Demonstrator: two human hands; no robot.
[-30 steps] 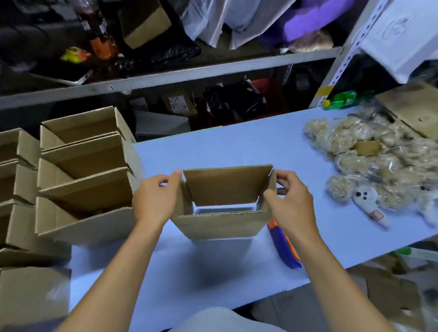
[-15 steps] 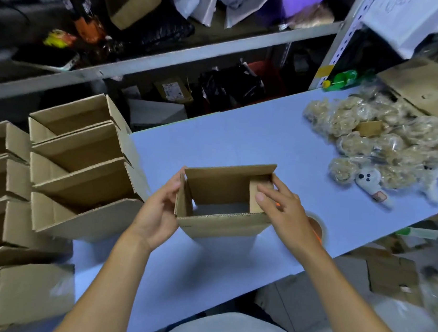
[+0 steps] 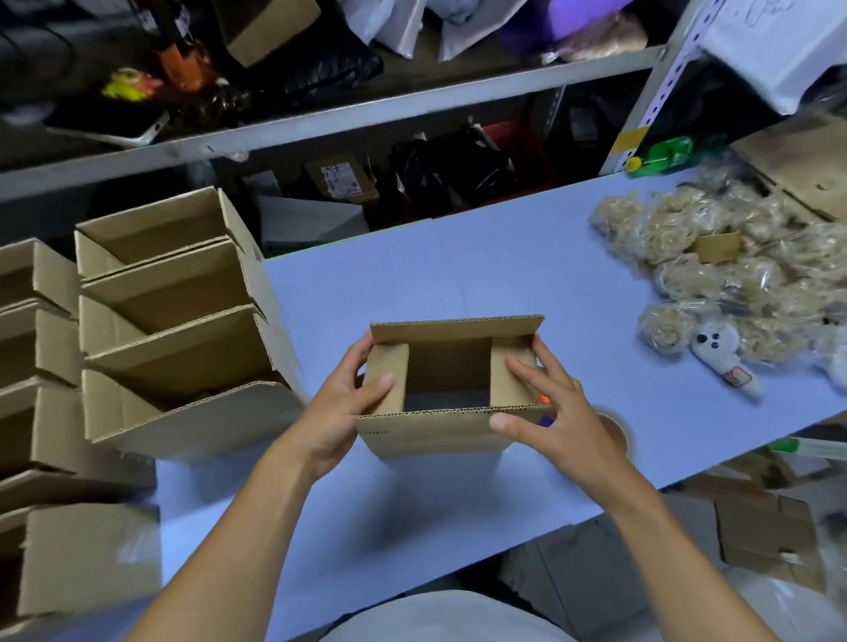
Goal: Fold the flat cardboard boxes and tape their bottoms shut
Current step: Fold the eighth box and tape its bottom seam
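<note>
Blue table (image 3: pixel 461 274): box (image 3: pixel 432 434), no legible print.

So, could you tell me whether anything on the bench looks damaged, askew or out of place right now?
Nothing looks damaged. The cardboard box sits square between the left hand and right hand, both small flaps folded in evenly. The only untidy spot is the heap of bagged plush toys sprawled loosely over the table at the right.

The table (image 3: pixel 461 283) is evenly lit from above, while the shelves (image 3: pixel 323 110) behind are left dim. Soft shadows are cast beneath the box (image 3: pixel 437 431). Edges are bent by wide-angle distortion and blurred.
</note>
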